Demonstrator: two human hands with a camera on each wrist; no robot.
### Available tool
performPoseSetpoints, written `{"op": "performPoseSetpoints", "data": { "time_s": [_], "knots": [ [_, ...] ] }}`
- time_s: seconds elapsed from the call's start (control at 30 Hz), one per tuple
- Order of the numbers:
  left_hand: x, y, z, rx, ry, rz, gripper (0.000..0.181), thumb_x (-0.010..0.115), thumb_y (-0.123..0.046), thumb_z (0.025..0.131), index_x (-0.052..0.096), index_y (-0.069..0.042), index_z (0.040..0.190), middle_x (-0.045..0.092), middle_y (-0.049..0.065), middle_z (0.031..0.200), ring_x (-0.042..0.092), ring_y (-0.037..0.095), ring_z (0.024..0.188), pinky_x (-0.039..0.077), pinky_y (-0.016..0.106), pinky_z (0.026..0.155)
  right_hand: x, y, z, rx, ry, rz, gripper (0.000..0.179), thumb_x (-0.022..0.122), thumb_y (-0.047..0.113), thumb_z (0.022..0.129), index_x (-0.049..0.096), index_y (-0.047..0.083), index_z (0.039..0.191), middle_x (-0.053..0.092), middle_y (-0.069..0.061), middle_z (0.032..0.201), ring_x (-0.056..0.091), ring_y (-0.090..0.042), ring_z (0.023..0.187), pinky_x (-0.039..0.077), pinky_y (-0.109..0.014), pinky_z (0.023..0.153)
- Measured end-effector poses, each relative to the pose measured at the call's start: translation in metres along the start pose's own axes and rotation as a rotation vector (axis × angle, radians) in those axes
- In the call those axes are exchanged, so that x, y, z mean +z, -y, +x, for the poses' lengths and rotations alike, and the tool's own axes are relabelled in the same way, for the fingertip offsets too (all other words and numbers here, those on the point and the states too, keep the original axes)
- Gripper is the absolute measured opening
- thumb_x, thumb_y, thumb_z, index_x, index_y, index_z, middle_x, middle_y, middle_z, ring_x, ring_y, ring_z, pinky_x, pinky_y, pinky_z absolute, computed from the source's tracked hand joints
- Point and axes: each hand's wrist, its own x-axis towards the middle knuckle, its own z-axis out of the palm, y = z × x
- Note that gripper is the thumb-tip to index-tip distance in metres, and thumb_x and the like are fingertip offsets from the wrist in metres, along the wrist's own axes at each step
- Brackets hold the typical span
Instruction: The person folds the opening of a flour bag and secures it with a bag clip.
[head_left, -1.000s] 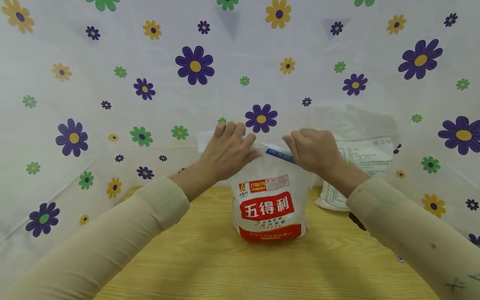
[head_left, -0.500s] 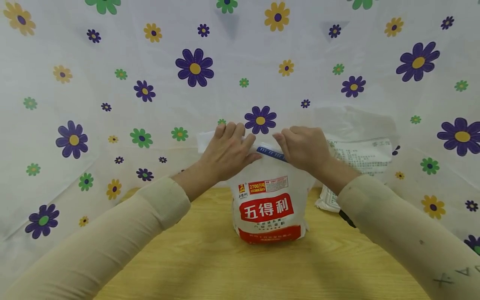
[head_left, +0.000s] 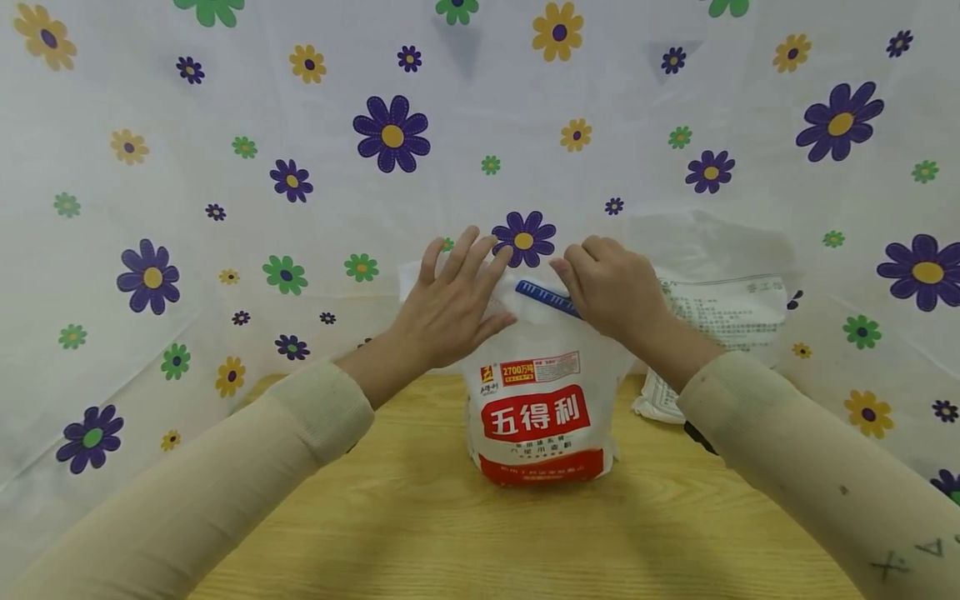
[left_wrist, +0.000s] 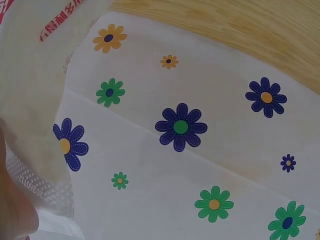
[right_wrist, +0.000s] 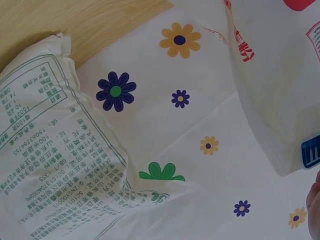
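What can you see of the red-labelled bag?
The white bag, apparently plastic, stands upright on the table, bulging below. Its front bears a white-lettered red patch and red base band. The right hand grips the blue strip slanting across its top; the left hand is spread at its upper left, contact unclear.

There are two bags (head_left: 536, 392) (head_left: 726, 310) and one blue strip (head_left: 546, 297)

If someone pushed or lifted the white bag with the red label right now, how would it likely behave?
The red-labelled bag would probably flex at the top, where it looks like thin film. Its rounded, filled-out lower part suggests some weight. Standing on a broad base on the table, it seems unlikely to roll.
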Motion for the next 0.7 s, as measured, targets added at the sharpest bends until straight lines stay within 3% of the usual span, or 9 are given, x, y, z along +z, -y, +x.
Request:
{"op": "performPoseSetpoints", "data": {
  "time_s": [0.1, 0.23, 0.4, 0.5, 0.7],
  "knots": [
    [0.004, 0.004, -0.003, 0.007, 0.004, -0.019, 0.082, 0.041, -0.062, 0.100, 0.020, -0.010, 0.159, 0.017, 0.015, 0.166, 0.003, 0.034, 0.154, 0.000, 0.057, 0.119, 0.002, -0.002, -0.002, 0.027, 0.015, 0.001, 0.030, 0.057, 0.028, 0.102, 0.067, 0.000, 0.095, 0.065, -0.014, 0.082, 0.063, -0.027, 0.070, 0.056, -0.037, 0.060],
    [0.008, 0.007, -0.007, 0.013, 0.024, -0.060, 0.084, 0.039, -0.062, 0.100, 0.014, -0.009, 0.160, 0.009, 0.013, 0.168, -0.003, 0.032, 0.155, -0.007, 0.057, 0.120, 0.005, -0.004, -0.009, 0.084, 0.060, 0.006, 0.028, 0.054, 0.025, 0.104, 0.066, 0.000, 0.104, 0.067, -0.015, 0.088, 0.064, -0.028, 0.075, 0.057, -0.039, 0.063],
    [0.011, 0.010, -0.013, -0.031, 0.095, -0.211, 0.085, 0.038, -0.059, 0.101, 0.007, -0.007, 0.160, -0.001, 0.012, 0.168, -0.005, 0.030, 0.156, -0.009, 0.057, 0.120, 0.010, -0.006, -0.018, 0.137, 0.125, 0.011, 0.031, 0.051, 0.026, 0.104, 0.066, 0.001, 0.114, 0.071, -0.016, 0.099, 0.070, -0.032, 0.086, 0.059, -0.042, 0.069],
    [0.013, 0.011, -0.019, -0.051, 0.126, -0.269, 0.086, 0.039, -0.058, 0.101, 0.007, -0.005, 0.160, -0.003, 0.013, 0.168, -0.003, 0.031, 0.156, -0.007, 0.057, 0.120, 0.012, -0.006, -0.021, 0.137, 0.145, 0.013, 0.031, 0.052, 0.024, 0.103, 0.066, 0.000, 0.116, 0.072, -0.016, 0.101, 0.071, -0.031, 0.088, 0.059, -0.041, 0.070],
    [0.018, 0.012, -0.029, -0.028, 0.130, -0.274, 0.086, 0.039, -0.059, 0.100, 0.008, -0.005, 0.160, 0.000, 0.012, 0.168, -0.004, 0.030, 0.156, -0.008, 0.054, 0.121, 0.010, -0.007, -0.026, 0.146, 0.170, 0.016, 0.029, 0.053, 0.020, 0.102, 0.066, -0.001, 0.116, 0.071, -0.018, 0.102, 0.070, -0.032, 0.089, 0.059, -0.042, 0.076]
  ]
}}
